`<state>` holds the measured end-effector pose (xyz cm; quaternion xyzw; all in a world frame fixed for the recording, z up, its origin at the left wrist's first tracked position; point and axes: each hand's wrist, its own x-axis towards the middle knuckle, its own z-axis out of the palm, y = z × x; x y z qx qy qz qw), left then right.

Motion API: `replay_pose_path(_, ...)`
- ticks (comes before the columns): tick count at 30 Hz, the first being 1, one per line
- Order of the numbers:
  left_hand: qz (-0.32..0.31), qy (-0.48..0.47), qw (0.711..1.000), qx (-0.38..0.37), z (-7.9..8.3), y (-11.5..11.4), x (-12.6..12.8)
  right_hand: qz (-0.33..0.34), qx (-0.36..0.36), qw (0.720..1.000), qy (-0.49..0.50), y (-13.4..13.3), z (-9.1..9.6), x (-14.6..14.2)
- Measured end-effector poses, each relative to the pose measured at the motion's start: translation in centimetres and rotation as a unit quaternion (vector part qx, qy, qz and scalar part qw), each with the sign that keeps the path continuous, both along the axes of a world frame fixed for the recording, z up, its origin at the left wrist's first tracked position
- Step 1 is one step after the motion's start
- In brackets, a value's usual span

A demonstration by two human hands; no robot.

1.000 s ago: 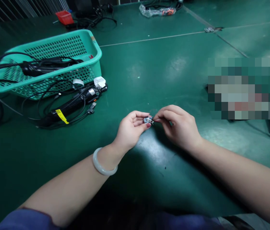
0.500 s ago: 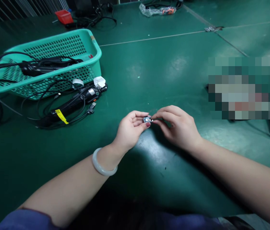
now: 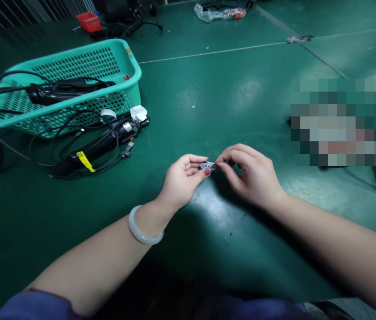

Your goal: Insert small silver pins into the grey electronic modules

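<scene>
Between the thumb and fingers of my left hand (image 3: pixel 183 180) is a small silvery metal part (image 3: pixel 207 166), too small to name more exactly. A pale bangle (image 3: pixel 143 232) circles my left wrist. My right hand (image 3: pixel 252 175) is at the part's right end, its thumb and forefinger pinched together there. Whether those fingertips hold a tiny piece or only touch the part's end, I cannot make out. Both hands are just above the green table (image 3: pixel 188 120).
To the left, a green basket (image 3: pixel 131 95) holds black cabled devices. Beside it lies a black cabled device (image 3: pixel 97 144) with a yellow tag. A red bin (image 3: pixel 89 22) and a plastic-wrapped item (image 3: pixel 219 13) are at the back. The right side is pixelated.
My right fingertips have drawn slightly right, and more of the metal part shows between the hands. My left hand has stayed nearly still, holding it.
</scene>
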<state>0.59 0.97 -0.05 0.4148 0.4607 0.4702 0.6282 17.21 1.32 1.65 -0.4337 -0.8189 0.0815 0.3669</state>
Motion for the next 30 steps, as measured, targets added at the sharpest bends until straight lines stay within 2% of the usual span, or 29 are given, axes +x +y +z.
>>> replay_pose_path(3,0.001,0.002,1.0,0.002,-0.1,0.0,0.0,0.016,0.024,0.999,-0.023,-0.1,0.1,0.0)
replay_pose_path(8,-0.001,0.014,1.0,0.007,0.1,0.0,-0.1,-0.011,0.043,0.998,-0.044,0.0,0.0,0.1)
replay_pose_path(16,0.001,0.0,1.0,-0.004,0.1,0.0,0.1,-0.011,0.076,0.996,-0.053,0.2,-0.2,0.2)
replay_pose_path(23,-0.007,-0.009,1.0,-0.01,0.1,0.0,-0.1,0.073,0.12,0.985,-0.105,0.8,-0.3,0.9)
replay_pose_path(30,-0.002,-0.009,1.0,-0.011,0.1,0.0,-0.1,0.097,0.164,0.968,-0.165,0.7,0.3,1.1)
